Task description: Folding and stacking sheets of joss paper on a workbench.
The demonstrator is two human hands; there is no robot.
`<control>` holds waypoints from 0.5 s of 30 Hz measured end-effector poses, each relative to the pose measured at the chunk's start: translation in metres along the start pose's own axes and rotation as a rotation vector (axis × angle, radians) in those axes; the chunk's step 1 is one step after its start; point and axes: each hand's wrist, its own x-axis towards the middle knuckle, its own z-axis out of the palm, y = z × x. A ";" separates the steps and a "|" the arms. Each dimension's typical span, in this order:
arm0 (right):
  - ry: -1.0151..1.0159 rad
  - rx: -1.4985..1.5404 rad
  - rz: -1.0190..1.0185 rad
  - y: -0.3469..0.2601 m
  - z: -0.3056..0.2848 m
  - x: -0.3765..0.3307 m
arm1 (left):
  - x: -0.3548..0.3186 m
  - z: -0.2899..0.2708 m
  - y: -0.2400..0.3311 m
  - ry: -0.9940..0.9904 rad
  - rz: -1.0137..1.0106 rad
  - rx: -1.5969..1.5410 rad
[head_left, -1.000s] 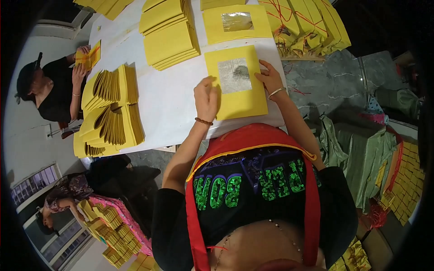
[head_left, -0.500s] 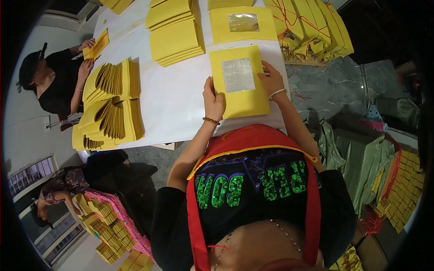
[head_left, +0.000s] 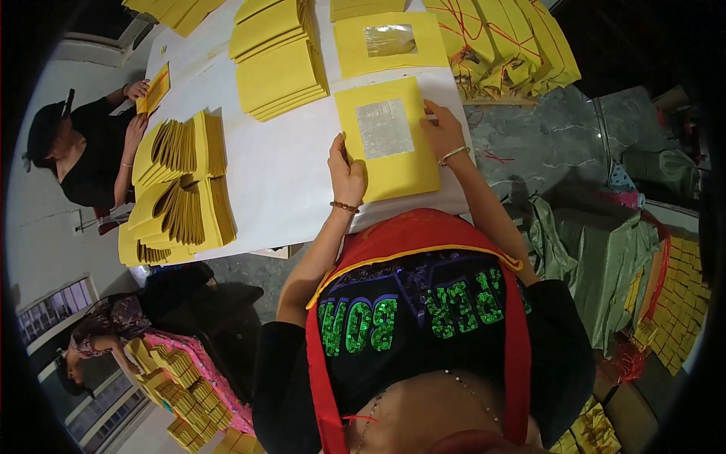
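Note:
A stack of yellow paper [head_left: 389, 172] with a silver foil square [head_left: 384, 129] on its top sheet lies on the white table near its front edge. My left hand [head_left: 346, 168] is closed against the left edge of this stack, its thumb and fingers along the side. At the opposite edge, my right hand [head_left: 445, 130] holds the stack with bent fingers, partly hidden by the paper. Just beyond lies another yellow sheet stack [head_left: 355, 57], also with a foil square [head_left: 390, 41].
Folded yellow paper piles [head_left: 280, 79] stand farther left on the white table [head_left: 265, 163]; fanned bundles [head_left: 181, 208] fill its left end. Red-tied bundles [head_left: 522, 38] lie at the far right. A co-worker [head_left: 83, 151] handles yellow paper at left; another person [head_left: 113, 318] bends over more bundles.
The whole view has shifted slightly, so the table and piles sit farther left in it. Both my hands stay at the sides of the yellow paper stack, with small finger movements.

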 end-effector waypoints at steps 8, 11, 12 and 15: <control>0.068 0.580 0.203 0.027 -0.016 -0.022 | 0.002 0.002 0.016 0.021 -0.296 -0.303; -0.008 0.647 0.283 0.018 -0.017 -0.036 | 0.001 0.002 0.013 0.064 -0.273 -0.289; -0.005 0.647 0.291 0.022 -0.018 -0.039 | 0.000 0.003 0.014 0.082 -0.264 -0.309; -0.167 0.708 0.263 0.030 -0.018 -0.046 | 0.001 0.004 0.018 0.075 -0.272 -0.305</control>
